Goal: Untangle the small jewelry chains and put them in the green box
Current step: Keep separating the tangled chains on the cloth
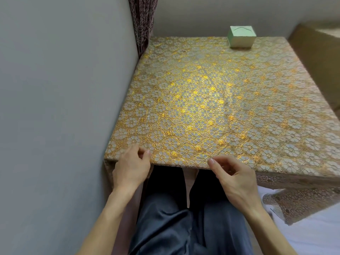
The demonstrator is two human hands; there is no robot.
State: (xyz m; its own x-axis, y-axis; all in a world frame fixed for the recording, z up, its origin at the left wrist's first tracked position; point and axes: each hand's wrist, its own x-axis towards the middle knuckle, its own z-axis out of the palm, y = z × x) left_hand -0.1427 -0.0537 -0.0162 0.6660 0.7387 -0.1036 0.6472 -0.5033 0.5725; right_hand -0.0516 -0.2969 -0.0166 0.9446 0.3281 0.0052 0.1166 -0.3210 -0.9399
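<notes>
Partway at best, I'd guess: the green box [241,36] sits at the far edge of the tabletop [257,107] with what looks like a thin chain [241,28] on top. A faint silvery strand [147,122], maybe another chain, lies just ahead of the left hand [132,163]. Left grip is thumb to forefinger, can't tell if it holds anything; the right hand [233,173] is loosely curled, apparently empty.
</notes>
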